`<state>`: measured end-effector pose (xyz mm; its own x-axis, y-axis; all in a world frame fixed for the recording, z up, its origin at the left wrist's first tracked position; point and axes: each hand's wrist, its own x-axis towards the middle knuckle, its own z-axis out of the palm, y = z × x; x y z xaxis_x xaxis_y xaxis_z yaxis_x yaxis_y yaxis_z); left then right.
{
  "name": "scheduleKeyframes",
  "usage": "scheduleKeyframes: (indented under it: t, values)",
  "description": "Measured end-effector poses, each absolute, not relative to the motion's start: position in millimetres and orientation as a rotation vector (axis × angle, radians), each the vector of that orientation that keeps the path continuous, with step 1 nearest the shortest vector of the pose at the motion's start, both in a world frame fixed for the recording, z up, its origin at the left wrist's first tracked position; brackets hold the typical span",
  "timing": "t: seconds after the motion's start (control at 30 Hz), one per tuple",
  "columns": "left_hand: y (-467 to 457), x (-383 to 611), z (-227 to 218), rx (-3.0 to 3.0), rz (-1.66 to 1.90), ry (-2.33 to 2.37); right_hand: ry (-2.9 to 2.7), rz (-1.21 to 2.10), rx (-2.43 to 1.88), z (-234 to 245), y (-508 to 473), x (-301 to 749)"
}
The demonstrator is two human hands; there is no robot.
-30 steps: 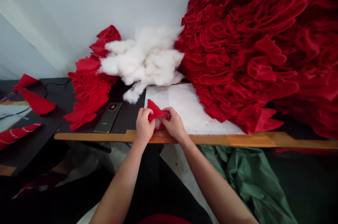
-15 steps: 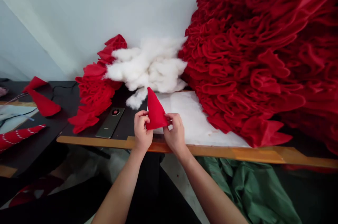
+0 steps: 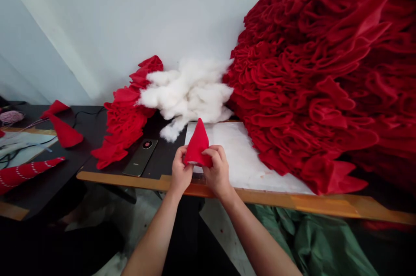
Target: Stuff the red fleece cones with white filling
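Note:
A small red felt cone [image 3: 199, 144] stands point up between my hands, over the table's front edge. My left hand [image 3: 181, 170] grips its lower left corner, fingers curled and thumb pressed in. My right hand [image 3: 218, 170] pinches the lower right side, its fingers folded over the felt. A bit of white shows at the cone's bottom opening. Just behind it lies a loose heap of white stuffing [image 3: 190, 92]. Beneath the cone is a white sheet [image 3: 240, 154] on the black table.
A tall pile of red felt pieces [image 3: 305, 76] fills the right side. Left of the stuffing lies a smaller red stack [image 3: 125, 115], with a phone [image 3: 141, 159] beside it. On the left table are red cones [image 3: 66, 131] and a white-stitched one [image 3: 29, 173]. Green fabric [image 3: 318, 237] hangs below.
My right fingers have moved further over the felt, and the cone has turned slightly, its tip more upright. The whole view has shifted a little, with things sitting lower and further right.

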<state>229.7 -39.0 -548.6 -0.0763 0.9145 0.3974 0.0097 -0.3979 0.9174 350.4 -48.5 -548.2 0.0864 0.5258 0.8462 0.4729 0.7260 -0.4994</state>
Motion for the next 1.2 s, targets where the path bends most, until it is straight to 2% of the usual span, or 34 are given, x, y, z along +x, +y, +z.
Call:
scheduleKeyframes:
  t: [0.23,0.47,0.6,0.73,0.87,1.13,1.2]
  values:
    - [-41.8,202.0,-534.5,1.625,1.359,0.843,-1.665,0.128,-0.775,-550.7,-49.6,368.4]
    - [-41.9,233.1,-540.0,2.0,1.818,1.238,-1.53,0.083,-0.878,-554.0,-53.5,349.8]
    - [-44.7,244.2,-542.8,2.043,1.961,1.324,-1.521,0.211,-0.945,-553.4,-56.3,349.6]
    - [-49.1,238.6,-541.6,2.147,1.859,1.114,-1.473,0.212,-0.941,-552.4,-52.7,360.7]
    - [-51.3,229.7,-542.1,1.967,1.651,0.926,-1.357,0.282,-0.907,-556.0,-47.0,364.9]
    - [-43.4,231.8,-547.5,2.091,1.881,1.143,-1.272,0.448,-0.896,-560.9,-43.4,354.0]
    - [-49.2,232.6,-546.4,1.968,1.864,1.178,-1.288,0.504,-0.89,-557.7,-47.2,356.5]
